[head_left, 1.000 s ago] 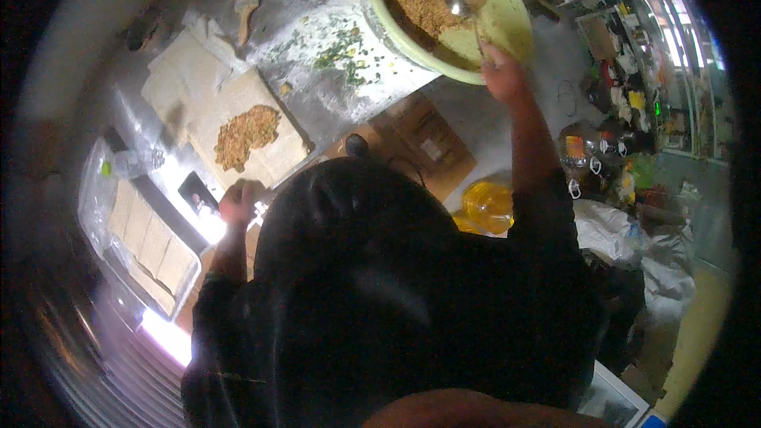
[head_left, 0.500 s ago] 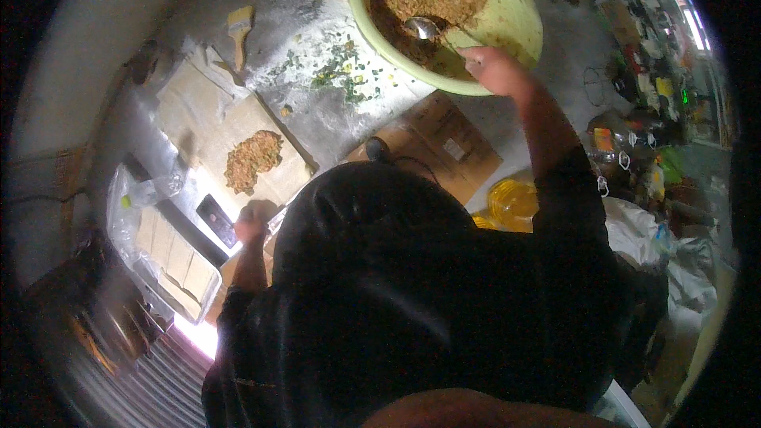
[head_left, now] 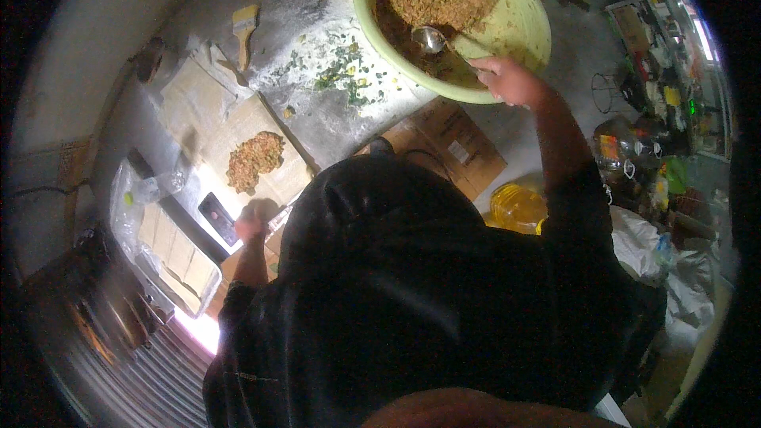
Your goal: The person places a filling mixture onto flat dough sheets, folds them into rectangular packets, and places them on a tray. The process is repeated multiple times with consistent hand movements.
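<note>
My right hand point(head_left: 511, 81) grips the handle of a metal spoon point(head_left: 430, 38) whose bowl rests in the brown minced filling inside a large pale green bowl point(head_left: 523, 20). My left hand point(head_left: 252, 224) rests in a loose fist on the floured worktop, next to the near edge of a flat dough sheet point(head_left: 273, 178). A mound of the same filling point(head_left: 254, 160) lies on that sheet. My dark-clothed body hides the worktop's near side.
More dough sheets point(head_left: 194, 99) lie to the left, with a pastry brush point(head_left: 243, 28) beyond. Chopped greens point(head_left: 341, 75) are scattered on flour. A tray of cut dough rectangles point(head_left: 178, 254), a dark phone point(head_left: 218, 218), a cardboard box point(head_left: 456, 147) and a yellow oil bottle point(head_left: 519, 206) lie around.
The view has shifted. My right hand has drawn the spoon from the bowl's far side toward its near rim. My left hand stays by the dough sheet.
</note>
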`<state>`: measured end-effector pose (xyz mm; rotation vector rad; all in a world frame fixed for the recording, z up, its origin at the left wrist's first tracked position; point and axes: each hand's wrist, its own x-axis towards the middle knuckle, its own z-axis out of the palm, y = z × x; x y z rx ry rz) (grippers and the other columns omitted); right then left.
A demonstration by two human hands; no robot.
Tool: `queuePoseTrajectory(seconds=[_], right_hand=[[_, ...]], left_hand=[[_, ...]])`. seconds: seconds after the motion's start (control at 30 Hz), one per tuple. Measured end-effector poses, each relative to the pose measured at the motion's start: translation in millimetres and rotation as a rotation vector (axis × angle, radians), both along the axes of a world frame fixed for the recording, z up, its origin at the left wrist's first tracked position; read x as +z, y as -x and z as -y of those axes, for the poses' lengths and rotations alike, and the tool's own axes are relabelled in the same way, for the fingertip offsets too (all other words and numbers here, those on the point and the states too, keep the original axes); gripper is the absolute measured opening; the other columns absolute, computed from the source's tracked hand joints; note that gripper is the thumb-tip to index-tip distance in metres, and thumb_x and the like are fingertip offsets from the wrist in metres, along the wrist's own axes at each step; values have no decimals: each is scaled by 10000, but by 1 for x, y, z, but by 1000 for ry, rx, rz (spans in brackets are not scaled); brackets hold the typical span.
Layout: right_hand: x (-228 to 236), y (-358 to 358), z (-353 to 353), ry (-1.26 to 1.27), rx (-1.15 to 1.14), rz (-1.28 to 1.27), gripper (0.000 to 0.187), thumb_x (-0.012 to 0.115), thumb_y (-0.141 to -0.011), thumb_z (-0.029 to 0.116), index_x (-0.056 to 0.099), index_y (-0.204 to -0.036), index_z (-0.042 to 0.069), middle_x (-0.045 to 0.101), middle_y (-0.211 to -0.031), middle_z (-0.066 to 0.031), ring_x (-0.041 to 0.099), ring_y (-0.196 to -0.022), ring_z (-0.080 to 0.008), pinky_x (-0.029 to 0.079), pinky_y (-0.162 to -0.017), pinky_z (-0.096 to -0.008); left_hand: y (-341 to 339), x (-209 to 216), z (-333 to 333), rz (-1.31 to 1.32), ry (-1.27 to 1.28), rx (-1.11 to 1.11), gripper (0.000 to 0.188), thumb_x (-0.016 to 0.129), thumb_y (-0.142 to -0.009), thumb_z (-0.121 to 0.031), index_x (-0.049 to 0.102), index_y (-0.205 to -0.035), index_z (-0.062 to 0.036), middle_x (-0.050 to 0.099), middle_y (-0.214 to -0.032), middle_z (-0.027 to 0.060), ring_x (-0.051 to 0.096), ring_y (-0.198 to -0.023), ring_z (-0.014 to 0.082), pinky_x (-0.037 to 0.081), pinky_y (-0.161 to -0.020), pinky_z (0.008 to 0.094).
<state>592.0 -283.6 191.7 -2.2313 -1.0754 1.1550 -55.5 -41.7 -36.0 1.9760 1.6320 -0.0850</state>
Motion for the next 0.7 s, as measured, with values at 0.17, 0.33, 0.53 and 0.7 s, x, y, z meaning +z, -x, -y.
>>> queuePoseTrajectory(seconds=[0.17, 0.33, 0.53, 0.7], right_hand=[[-7, 2, -9, 65, 49, 55, 445, 536, -1027, 179, 542, -1467, 118, 549, -671, -9, 462, -502, -86, 408, -464, -264], [13, -4, 16, 111, -19, -257, 455, 536, -1018, 167, 532, -1469, 102, 536, -674, -4, 447, -504, -91, 394, -462, -258], [10, -23, 54, -81, -86, -347, 411, 522, -1014, 129, 565, -1416, 56, 538, -709, -27, 477, -582, -96, 424, -528, -263], [-18, -24, 62, -482, 231, 252, 385, 496, -1019, 144, 594, -1378, 43, 540, -737, -29, 493, -607, -102, 432, -560, -264]], left_hand=[[-7, 15, 3, -83, -101, -148, 416, 568, -953, -529, 721, -1166, -205, 731, -1122, 122, 702, -1012, 344, 551, -882, 441], [-16, 23, 4, -101, -75, -40, 423, 566, -949, -526, 731, -1130, -181, 739, -1079, 117, 702, -999, 337, 546, -875, 425], [-19, 35, 6, 27, -5, -19, 457, 564, -931, -544, 739, -1143, -180, 742, -1097, 117, 711, -998, 316, 547, -874, 416], [-34, 46, 8, -75, -48, 13, 469, 536, -928, -538, 749, -1141, -178, 749, -1071, 129, 719, -993, 297, 552, -880, 405]])
